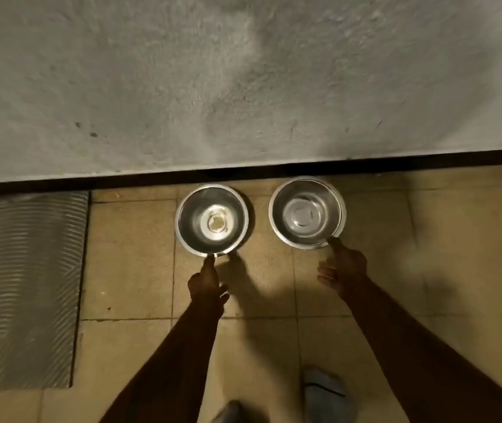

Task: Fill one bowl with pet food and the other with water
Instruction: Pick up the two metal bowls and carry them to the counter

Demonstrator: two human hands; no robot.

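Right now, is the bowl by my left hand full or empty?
Nearly empty. The left bowl shows its bare shiny bottom, with only a small brownish patch of residue at the centre; no heap of food, and water cannot be ruled out.
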